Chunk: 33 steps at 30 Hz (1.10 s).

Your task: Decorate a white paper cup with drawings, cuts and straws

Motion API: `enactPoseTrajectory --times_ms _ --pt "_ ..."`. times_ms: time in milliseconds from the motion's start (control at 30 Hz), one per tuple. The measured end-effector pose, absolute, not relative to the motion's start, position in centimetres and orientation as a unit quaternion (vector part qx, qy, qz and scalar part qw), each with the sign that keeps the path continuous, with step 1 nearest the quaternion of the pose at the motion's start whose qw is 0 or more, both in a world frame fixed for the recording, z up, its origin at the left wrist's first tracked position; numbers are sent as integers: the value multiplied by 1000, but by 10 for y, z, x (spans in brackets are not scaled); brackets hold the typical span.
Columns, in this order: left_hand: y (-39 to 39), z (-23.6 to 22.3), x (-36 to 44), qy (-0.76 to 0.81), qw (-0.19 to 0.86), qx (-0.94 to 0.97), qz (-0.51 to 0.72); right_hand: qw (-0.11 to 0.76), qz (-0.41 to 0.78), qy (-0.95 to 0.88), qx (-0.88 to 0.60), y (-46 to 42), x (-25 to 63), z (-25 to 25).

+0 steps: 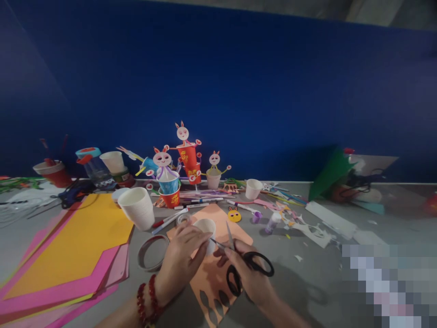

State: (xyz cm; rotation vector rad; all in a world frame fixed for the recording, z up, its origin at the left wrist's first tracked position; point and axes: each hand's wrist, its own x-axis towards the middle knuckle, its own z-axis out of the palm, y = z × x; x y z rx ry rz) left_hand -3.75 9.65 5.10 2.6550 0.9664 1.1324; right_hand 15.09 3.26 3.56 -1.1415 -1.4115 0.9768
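Note:
A small white paper cup (pixel 206 225) is in front of me above a peach sheet of paper (pixel 235 237) with several leaf-shaped cutouts. My left hand (pixel 186 257), with red bead bracelets at the wrist, is closed on the cup's near left side and hides part of it. My right hand (pixel 247 269) grips black-handled scissors (pixel 261 264). Their blades are spread, one tip touching or very near the cup beside my left fingertips, the other pointing away from me. A yellow rabbit-face cutout (pixel 234 215) lies just beyond the scissors.
Left are coloured paper sheets (pixel 78 237), a tape roll (pixel 153 253) and stacked white cups (pixel 137 208). Rabbit-faced cup figures (pixel 169 182) stand at the back, near markers (pixel 205 200). A glue stick (pixel 273 223), another white cup (pixel 254 189) and paper scraps (pixel 317 234) lie right.

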Motion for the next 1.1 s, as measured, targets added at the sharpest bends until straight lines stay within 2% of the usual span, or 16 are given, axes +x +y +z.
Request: enactPoseTrajectory --times_ms 200,267,367,533,600,700,900,1100 --pt "99 51 -42 309 81 877 358 450 197 -764 -418 39 161 39" --pt "100 52 -43 305 85 883 346 433 159 -796 -391 42 164 41" --pt "100 52 -42 299 73 881 358 436 183 -781 -408 41 163 42" --pt "96 51 -37 303 39 857 415 504 372 -609 -486 32 151 38" --pt "93 49 -35 307 22 855 418 530 407 -565 -483 31 148 36" --pt "89 44 -33 330 25 839 433 532 395 -567 -490 30 149 36" --pt "90 45 -31 390 204 782 441 501 281 -659 -485 29 152 41" --pt "94 51 -30 338 231 783 469 503 252 -676 -476 32 152 36"
